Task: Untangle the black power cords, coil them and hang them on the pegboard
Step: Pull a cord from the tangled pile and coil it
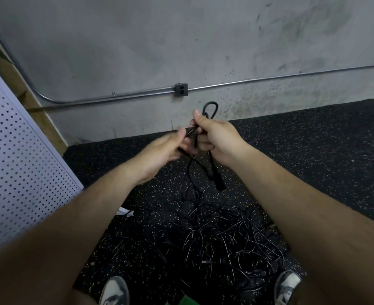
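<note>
My right hand (216, 135) grips a black power cord (211, 108) in front of me; a small loop of it sticks up above my thumb and its plug end (218, 183) dangles below the hand. My left hand (166, 148) pinches the same cord just left of the right hand, fingers slightly blurred. From there the cord drops to a tangled heap of black cords (225, 241) on the speckled black floor between my feet. The white pegboard (16, 164) leans at the left edge.
A grey concrete wall with a metal conduit (115, 96) and a black outlet box (181, 90) stands ahead. My two shoes (115, 291) show at the bottom. A small white object (125, 211) lies by the pegboard's foot.
</note>
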Tool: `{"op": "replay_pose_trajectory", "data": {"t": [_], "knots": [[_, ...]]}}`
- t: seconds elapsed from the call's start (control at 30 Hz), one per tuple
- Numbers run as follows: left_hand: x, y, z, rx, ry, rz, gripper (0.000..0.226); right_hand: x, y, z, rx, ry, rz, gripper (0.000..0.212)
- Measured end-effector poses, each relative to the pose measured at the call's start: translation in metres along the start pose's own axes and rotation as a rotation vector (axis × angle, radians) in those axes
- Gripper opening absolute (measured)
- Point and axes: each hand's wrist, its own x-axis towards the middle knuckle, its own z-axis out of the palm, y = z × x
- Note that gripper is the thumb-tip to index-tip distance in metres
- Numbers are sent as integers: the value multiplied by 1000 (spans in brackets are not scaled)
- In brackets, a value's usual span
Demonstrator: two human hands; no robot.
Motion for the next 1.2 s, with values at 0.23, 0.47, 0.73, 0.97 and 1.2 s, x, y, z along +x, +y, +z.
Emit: {"op": "replay_pose_trajectory", "data": {"t": [0.23, 0.47, 0.73, 0.97, 1.2], "knots": [[-5, -10, 12, -38, 30, 17, 26, 4, -2, -5, 156, 55, 80, 21], [4, 2, 2, -238, 218, 11, 30, -9, 0, -17, -292, 84, 172, 31], [15, 1, 11, -399, 181, -25, 26, -15, -2, -23, -318, 5, 23, 21], [3, 11, 26, -365, -62, -51, 25, -14, -5, -19, -157, -60, -37, 14], [2, 11, 25, -439, -99, -68, 24, -15, -8, -19, -248, -37, -162, 16]]}}
